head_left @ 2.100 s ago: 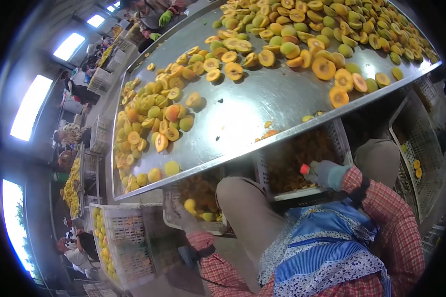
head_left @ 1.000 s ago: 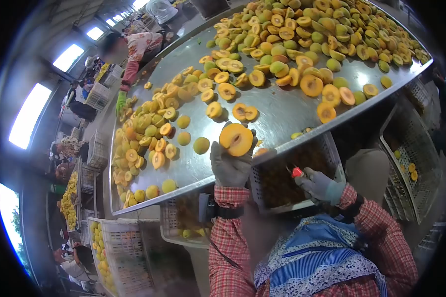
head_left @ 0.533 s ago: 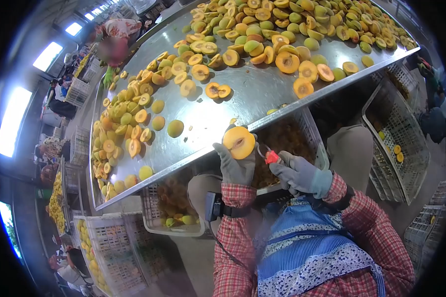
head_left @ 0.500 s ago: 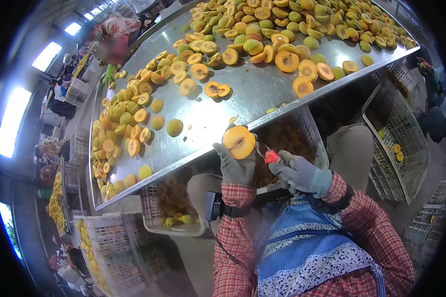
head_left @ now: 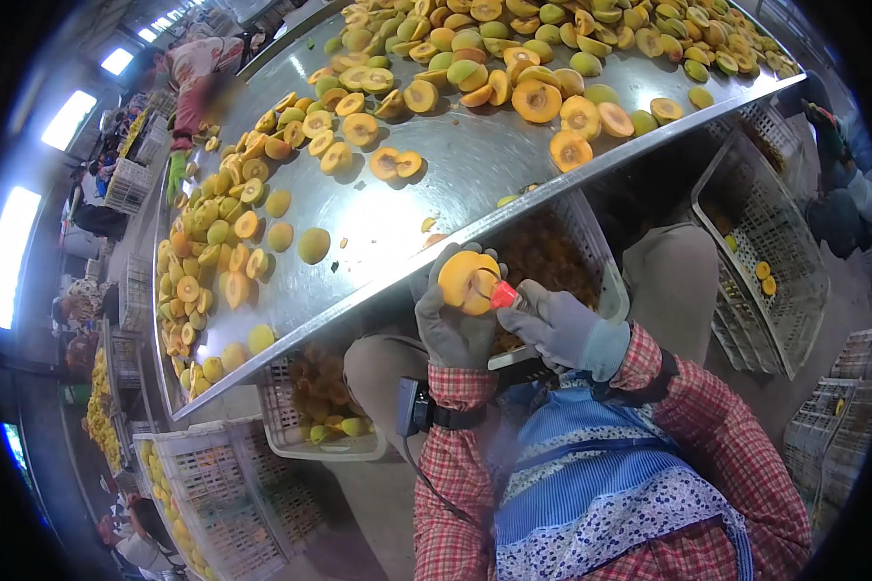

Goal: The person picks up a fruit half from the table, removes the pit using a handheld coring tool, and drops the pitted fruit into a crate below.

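Note:
My gloved left hand [head_left: 452, 329] is closed around a yellow peach half [head_left: 458, 282], cut face up, just off the front edge of the table. In my gloved right hand [head_left: 569, 331] is a small pitting tool [head_left: 503, 294] with a red collar and a thin curved loop. The loop lies against the middle of the cut face, and the red part overlaps the fruit's right edge. On the steel table [head_left: 383, 228] beyond my hands lie many cut peach halves [head_left: 536, 100], some cut side up, others skin side up.
Under the table edge stand plastic crates, one crate [head_left: 603, 254] with brown scraps and another crate [head_left: 378, 451] with fruit pieces. More crates [head_left: 790, 310] stand at my right and a crate [head_left: 218, 484] at lower left. Another person [head_left: 203, 63] with a green glove is at the table's far left.
My right hand has moved left, bringing the pitting tool from beside the peach half onto its cut face. The view has shifted slightly, so the table sits further left.

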Motion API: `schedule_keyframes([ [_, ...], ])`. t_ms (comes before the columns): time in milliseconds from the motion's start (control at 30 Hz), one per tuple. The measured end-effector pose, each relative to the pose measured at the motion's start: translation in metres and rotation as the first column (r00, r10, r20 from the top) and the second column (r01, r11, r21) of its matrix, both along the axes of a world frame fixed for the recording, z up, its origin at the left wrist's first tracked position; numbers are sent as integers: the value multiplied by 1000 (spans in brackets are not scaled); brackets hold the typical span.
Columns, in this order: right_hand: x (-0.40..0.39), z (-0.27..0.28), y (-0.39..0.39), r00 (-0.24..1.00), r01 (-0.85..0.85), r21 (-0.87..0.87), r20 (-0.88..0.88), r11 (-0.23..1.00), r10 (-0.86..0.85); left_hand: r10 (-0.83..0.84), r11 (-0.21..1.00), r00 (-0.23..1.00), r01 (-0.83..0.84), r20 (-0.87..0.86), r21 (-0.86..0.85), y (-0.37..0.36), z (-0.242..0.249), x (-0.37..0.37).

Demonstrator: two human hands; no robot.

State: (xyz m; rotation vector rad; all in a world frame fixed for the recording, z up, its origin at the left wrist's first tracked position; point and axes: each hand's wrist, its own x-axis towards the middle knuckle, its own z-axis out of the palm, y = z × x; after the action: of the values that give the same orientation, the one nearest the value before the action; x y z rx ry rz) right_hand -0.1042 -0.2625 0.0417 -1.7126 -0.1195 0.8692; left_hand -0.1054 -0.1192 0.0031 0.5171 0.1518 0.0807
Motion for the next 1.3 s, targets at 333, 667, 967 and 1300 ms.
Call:
schedule_keyframes([
  [333,-2,-5,-3,975,-133,-138,158,981,154,106,904,989,-50,-108,424,6,-21,-4],
  [667,-4,-27,0,882,-126,-271,409,954,233,114,879,980,-24,-163,475,1,-24,0],
  [967,7,-34,-2,853,-206,-367,387,907,350,248,726,961,-101,-122,680,-7,-16,1],
  [1300,16,-10,-5,980,-172,-94,86,981,180,-28,494,982,-150,188,856,13,-38,7],
])
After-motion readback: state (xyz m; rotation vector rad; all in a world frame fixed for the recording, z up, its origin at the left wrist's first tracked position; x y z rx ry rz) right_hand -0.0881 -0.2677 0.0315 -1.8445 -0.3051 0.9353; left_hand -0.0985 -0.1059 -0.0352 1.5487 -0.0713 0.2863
